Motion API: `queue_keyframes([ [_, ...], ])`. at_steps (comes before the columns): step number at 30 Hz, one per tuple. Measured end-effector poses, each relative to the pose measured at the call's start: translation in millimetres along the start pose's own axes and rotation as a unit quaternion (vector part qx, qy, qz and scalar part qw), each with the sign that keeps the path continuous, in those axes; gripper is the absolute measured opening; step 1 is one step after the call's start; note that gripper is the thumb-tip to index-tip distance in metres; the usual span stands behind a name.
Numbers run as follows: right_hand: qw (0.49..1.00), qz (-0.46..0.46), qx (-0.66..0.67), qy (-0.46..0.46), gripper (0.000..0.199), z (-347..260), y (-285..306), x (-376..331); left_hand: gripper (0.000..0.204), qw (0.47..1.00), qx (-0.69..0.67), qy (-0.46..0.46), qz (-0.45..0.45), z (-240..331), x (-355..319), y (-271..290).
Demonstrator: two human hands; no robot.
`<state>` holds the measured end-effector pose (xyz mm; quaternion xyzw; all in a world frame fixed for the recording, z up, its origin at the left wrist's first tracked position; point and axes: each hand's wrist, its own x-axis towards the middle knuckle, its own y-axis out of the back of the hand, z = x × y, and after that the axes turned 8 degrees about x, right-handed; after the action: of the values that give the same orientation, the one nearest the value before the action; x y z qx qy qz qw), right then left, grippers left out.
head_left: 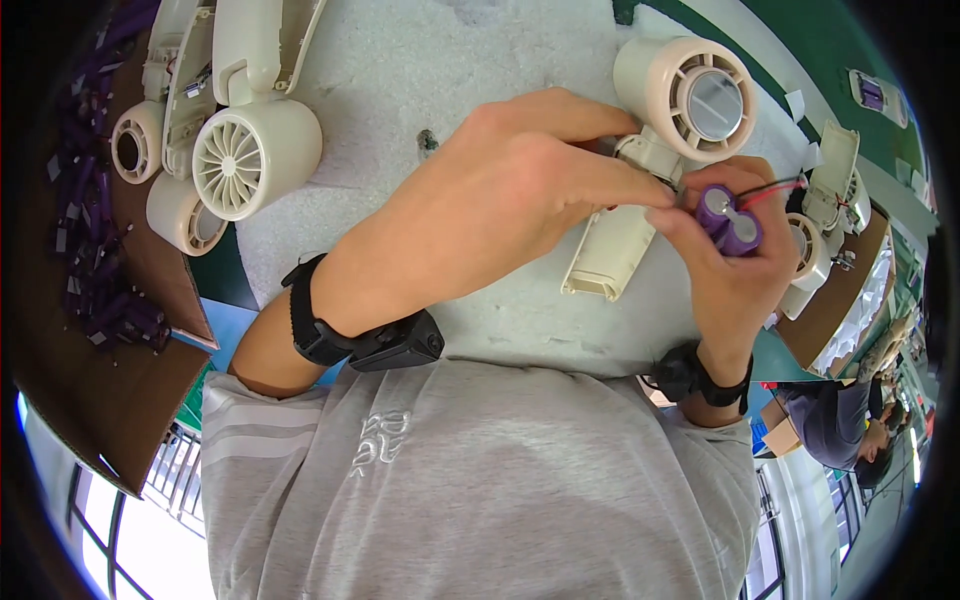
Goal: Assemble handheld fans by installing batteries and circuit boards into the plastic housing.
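A cream handheld fan [686, 95] with a round head and a folded neck lies on the white foam surface at the right. Its open handle half [612, 255] points toward me. My left hand [545, 165] reaches across from the left, fingers closed about the fan's neck; the fingertips are partly hidden. In the curled fingers of my right hand [745, 270] sits a purple two-cell battery pack [728, 220], ends facing up, with a red and a black wire leading off to the right. The right thumb tip meets the left hand's fingers beside the neck.
More cream fans [245, 155] stand together at the left edge of the foam [390, 60]. A cardboard box [130, 400] at far left holds many purple battery packs [120, 310]. Opened fan parts [835, 190] lie at the right, by another box [850, 300]. A person [840, 420] is at far right.
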<state>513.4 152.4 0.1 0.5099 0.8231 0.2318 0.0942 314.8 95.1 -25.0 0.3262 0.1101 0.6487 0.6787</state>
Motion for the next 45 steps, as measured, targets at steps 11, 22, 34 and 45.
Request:
queue_keyframes([
  [11, 0.952, -0.001, 0.263, -0.159, 0.010, -0.8, 11.4, -3.5, 0.031, 0.994, -0.076, 0.074, -0.031, 4.4, -3.1, -2.0],
  [22, 0.991, -0.124, 0.049, 0.016, 0.003, -5.2, 4.9, 0.2, 0.036, 0.993, -0.067, 0.096, -0.019, 2.1, 0.1, -0.9],
  [34, 0.986, -0.152, 0.045, 0.061, 0.004, 0.1, 0.3, 1.0, 0.037, 0.989, -0.082, 0.123, -0.030, 2.5, 1.6, -0.5],
  [45, 0.987, -0.145, 0.044, 0.053, 0.006, 1.1, -2.0, -0.6, 0.030, 0.987, -0.075, 0.141, -0.017, 6.4, 1.4, -2.3],
])
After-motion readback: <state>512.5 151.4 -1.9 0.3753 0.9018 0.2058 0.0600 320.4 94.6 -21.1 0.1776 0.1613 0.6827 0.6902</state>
